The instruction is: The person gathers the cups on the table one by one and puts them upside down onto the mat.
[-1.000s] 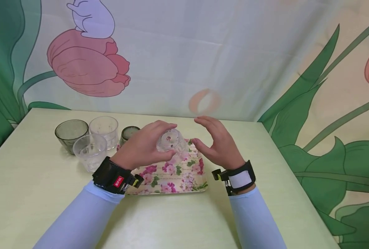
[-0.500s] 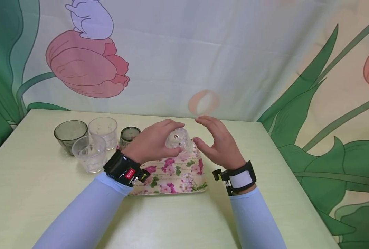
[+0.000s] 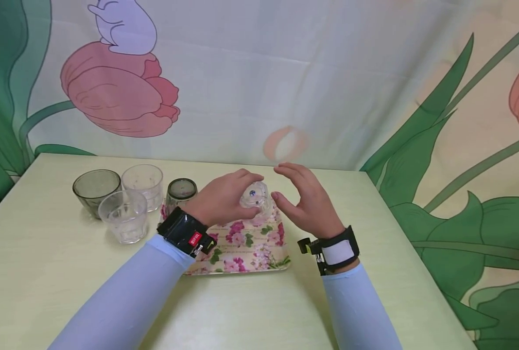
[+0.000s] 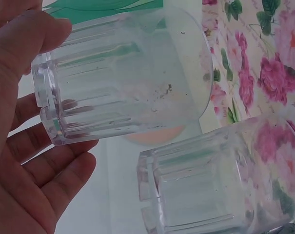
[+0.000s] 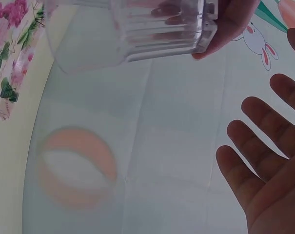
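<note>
My left hand [image 3: 222, 198] grips a clear glass [image 4: 123, 78] near its base, thumb on one side and fingers on the other. The glass is upside down, its mouth facing down toward the floral tray [image 3: 242, 253]. A second upturned clear glass [image 4: 196, 190] is on the tray in the left wrist view; my left hand seems to hide it from the head camera. On the tray's left part, a dark grey glass [image 3: 181, 189] also rests base up. Right of the held glass, my right hand [image 3: 309, 201] hovers with fingers spread, apart from it and holding nothing.
Left of the tray, a wide smoky bowl-like glass [image 3: 96, 189] and two clear glasses, one at the back [image 3: 143, 184] and one in front [image 3: 124, 216], stand mouth up, close together. A printed curtain [image 3: 224, 97] hangs behind the pale table [image 3: 224, 311].
My left hand has carried the held glass to the right, toward my right hand. More of the dark grey glass now shows. The right hand has stayed nearly still.
</note>
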A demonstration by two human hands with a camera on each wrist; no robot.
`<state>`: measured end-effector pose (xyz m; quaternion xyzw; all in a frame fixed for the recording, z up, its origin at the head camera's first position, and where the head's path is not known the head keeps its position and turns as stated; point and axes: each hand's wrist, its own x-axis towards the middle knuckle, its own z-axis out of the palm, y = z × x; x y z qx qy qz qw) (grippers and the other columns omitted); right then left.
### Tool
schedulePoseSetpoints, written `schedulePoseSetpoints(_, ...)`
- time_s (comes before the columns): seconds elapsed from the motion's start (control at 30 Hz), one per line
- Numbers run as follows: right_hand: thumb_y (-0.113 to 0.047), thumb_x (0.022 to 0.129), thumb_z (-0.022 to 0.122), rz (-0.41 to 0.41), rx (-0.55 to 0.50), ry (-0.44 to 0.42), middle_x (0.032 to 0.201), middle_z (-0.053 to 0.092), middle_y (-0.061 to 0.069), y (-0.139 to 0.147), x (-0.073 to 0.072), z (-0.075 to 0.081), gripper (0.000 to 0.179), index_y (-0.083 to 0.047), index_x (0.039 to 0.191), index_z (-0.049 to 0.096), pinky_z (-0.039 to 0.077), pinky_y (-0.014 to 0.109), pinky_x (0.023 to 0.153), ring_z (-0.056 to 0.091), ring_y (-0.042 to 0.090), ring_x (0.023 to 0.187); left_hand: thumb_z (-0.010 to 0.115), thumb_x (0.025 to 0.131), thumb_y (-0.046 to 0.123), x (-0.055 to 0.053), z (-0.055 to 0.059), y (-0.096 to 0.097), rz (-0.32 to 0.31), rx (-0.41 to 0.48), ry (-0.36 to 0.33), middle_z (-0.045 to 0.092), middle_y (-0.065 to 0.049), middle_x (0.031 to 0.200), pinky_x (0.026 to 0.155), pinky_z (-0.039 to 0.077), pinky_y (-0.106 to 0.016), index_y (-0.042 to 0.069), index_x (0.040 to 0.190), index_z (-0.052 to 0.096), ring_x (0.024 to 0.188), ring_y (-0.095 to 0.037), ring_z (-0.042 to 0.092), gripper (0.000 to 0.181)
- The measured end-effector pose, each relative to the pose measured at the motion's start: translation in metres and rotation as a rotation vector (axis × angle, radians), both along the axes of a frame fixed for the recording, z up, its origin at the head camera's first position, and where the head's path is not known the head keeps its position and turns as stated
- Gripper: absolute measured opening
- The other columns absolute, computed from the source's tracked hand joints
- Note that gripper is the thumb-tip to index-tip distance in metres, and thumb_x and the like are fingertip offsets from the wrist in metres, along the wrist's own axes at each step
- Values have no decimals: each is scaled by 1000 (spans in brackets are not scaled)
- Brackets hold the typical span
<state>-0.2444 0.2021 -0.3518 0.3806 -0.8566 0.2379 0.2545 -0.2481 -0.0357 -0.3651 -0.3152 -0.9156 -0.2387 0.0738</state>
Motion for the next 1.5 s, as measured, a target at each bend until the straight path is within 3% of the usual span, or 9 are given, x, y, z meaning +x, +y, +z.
schedulePoseSetpoints(0.33,-28,94,68,-1,-5,-3,140,56,10,0,-1,1,48,-9,137,58,44,44,110,50,25,133,73,87,47,-7,-8,8,41,-78,1,58,-6,137,85,59,-42,14,146,49,115,-21,64,71)
schedulePoseSetpoints(0.7,-28,94,68,11,-11,10,139,57,10,3,-2,-2,48,-9,136,58,45,44,110,51,25,132,74,88,46,-11,-15,17,47,-103,-22,57,-8,138,94,57,-41,12,145,50,117,-23,63,71)
schedulePoseSetpoints(0.93,-27,93,68,2,-17,5,138,57,11,3,-1,2,47,-8,136,59,45,44,110,51,26,132,75,88,44,-15,-20,21,52,-100,22,58,-9,135,93,57,-40,9,144,51,112,-24,65,70)
schedulePoseSetpoints(1.23,-29,94,67,-7,2,1,139,57,10,0,-4,-1,47,-8,136,59,45,44,110,51,25,132,76,88,41,-19,-24,21,79,-122,-28,56,-12,139,97,55,-42,9,145,50,116,-27,64,70)
schedulePoseSetpoints(1.5,-29,94,68,-7,9,-5,137,58,10,0,-3,-4,46,-9,134,61,46,46,109,52,26,131,77,87,41,-23,-31,23,80,-136,30,58,-14,136,98,54,-42,7,144,52,113,-29,65,71)
